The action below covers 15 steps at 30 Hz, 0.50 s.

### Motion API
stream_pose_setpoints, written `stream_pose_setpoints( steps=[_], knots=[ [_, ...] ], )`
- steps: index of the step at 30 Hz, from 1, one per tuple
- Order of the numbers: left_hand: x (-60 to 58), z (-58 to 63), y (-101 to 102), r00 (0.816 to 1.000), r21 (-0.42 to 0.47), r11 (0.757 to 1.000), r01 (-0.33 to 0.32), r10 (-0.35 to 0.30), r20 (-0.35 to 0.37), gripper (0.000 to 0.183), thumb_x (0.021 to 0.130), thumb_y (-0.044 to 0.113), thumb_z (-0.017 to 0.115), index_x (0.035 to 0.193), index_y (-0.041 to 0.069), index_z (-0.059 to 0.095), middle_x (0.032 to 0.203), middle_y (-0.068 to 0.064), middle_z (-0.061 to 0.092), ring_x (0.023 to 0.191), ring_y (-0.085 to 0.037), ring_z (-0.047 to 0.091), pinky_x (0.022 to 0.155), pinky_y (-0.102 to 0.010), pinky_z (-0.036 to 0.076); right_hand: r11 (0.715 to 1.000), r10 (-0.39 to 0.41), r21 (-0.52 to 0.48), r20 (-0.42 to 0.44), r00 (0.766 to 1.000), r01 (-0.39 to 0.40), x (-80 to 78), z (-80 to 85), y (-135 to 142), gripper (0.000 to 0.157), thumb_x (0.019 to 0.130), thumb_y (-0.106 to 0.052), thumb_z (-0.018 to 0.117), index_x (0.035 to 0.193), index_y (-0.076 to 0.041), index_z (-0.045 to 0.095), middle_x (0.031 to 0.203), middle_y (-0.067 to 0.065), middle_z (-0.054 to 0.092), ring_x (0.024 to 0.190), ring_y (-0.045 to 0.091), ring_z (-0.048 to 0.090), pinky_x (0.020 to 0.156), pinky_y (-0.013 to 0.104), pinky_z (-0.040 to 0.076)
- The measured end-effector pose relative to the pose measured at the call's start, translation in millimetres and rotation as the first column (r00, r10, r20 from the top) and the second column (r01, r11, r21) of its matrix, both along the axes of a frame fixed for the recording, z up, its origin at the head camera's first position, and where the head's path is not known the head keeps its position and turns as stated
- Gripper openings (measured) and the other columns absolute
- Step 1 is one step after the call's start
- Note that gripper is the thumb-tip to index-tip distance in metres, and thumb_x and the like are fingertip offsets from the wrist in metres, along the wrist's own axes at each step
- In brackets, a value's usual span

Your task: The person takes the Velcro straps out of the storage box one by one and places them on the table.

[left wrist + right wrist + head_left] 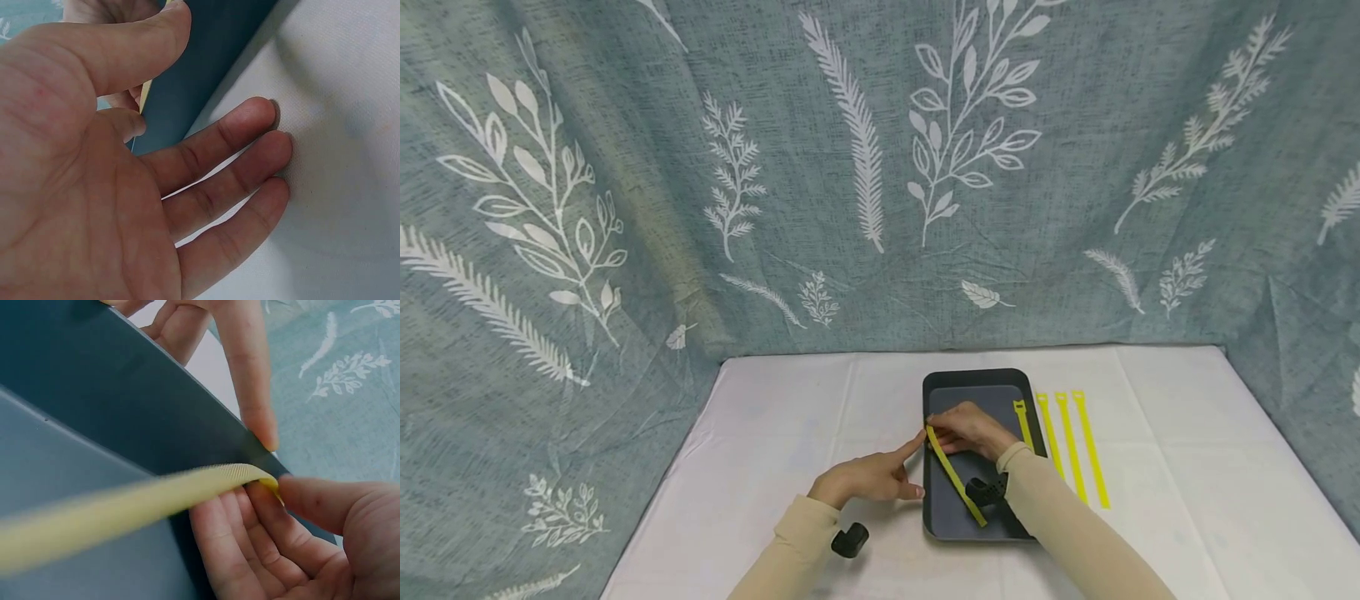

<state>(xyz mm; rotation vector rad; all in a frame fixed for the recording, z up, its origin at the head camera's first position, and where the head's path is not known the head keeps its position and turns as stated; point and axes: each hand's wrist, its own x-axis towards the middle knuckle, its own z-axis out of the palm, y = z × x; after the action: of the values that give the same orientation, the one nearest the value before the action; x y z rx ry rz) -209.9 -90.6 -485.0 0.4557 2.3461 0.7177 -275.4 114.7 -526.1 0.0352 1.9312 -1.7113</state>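
In the head view, the right hand (972,430) pinches the upper end of a yellow strap (952,472) between thumb and fingers, close against the wall of a dark tray (973,397) at about its 9 o'clock. From that pinch the strap slants down over the tray toward 5 o'clock, so most of it lies at 6 to 7 o'clock of the right hand's middle. Whether its lower end touches the tray floor, I cannot tell.

The left hand (871,478) is spread and grips nothing: its forefinger reaches toward 2 o'clock and touches the tray's rim just beside the pinched end, while its thumb points to 3 o'clock. The held strap lies at 3 o'clock of this hand.

A second strap (1022,421) lies inside the tray at about 2 o'clock. Outside, at 3 o'clock of the tray, three more straps (1071,446) lie side by side on the white tabletop (1165,450). A green leaf-patterned curtain (880,292) hangs at 12 o'clock.
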Motion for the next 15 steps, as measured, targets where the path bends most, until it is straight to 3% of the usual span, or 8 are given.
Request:
stream_pose_setpoints(
  steps=[10, 15],
  knots=[
    [-0.4, 0.3, 0.8, 1.0, -0.003, 1.0, 0.001, -0.001, -0.004, 0.089, 0.096, 0.034, 0.071, 0.164, 0.029, 0.015, 0.093, 0.0, 0.068, 0.083, -0.014, 0.062, 0.083, -0.037, 0.048, 0.999, 0.023, -0.038, 0.048, 0.999, -0.021, 2.2, -1.7, 3.8, 0.032, 0.102, -0.02, 0.058, 0.104, 0.008, 0.074, 0.073, 0.006, 0.072, 0.064, 0.012, 0.072, 0.064, 0.026, 0.059],
    [-0.2, 0.5, 0.6, 1.0, -0.007, 1.0, -0.001, 0.001, -0.006, 0.089, 0.096, 0.035, 0.071, 0.164, 0.03, 0.014, 0.096, -0.001, 0.068, 0.084, -0.014, 0.062, 0.083, -0.038, 0.049, 0.996, 0.069, -0.057, 0.031, 0.997, -0.068, 1.4, -4.7, 5.9, 0.028, 0.099, -0.014, 0.063, 0.113, 0.009, 0.072, 0.077, 0.006, 0.075, 0.068, 0.011, 0.073, 0.066, 0.026, 0.06]
  ],
)
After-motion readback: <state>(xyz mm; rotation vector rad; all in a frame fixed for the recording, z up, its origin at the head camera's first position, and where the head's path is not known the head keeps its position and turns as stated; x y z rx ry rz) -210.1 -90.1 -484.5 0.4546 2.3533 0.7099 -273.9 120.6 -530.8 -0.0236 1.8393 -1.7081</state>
